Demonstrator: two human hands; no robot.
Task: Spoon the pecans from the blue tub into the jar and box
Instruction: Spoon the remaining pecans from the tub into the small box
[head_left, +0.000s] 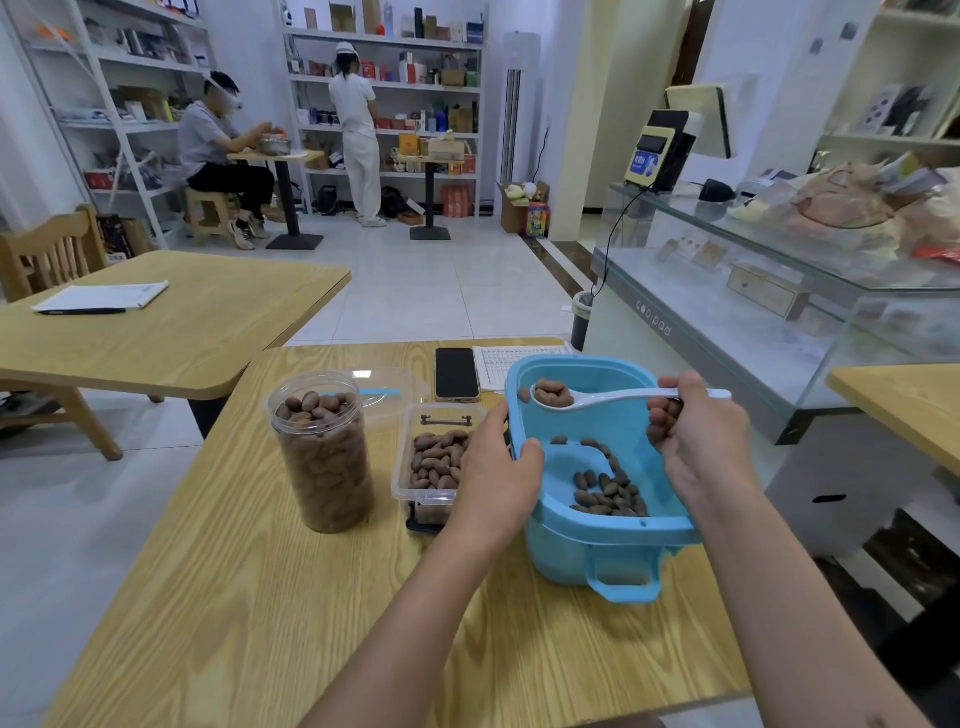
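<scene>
Blue tub (613, 551) x1, L hand (498, 467) grips rim; R hand (696, 436) holds 1 spoon (597, 399)

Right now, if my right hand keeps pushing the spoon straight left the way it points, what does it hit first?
Probably the blue tub's left wall, just past the spoon bowl; beyond it sits the clear box. The spoon's height over the rim is unclear.

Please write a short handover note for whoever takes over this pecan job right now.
Left hand grips the near-left rim of the blue tub, which is tilted. Right hand holds the white spoon, loaded with pecans, above the tub. Jar is filled nearly to the top; clear box, between jar and tub, is partly filled. A small pile of pecans remains in the tub. Left: empty this spoonful, probably into the box, then scoop out the rest.
</scene>
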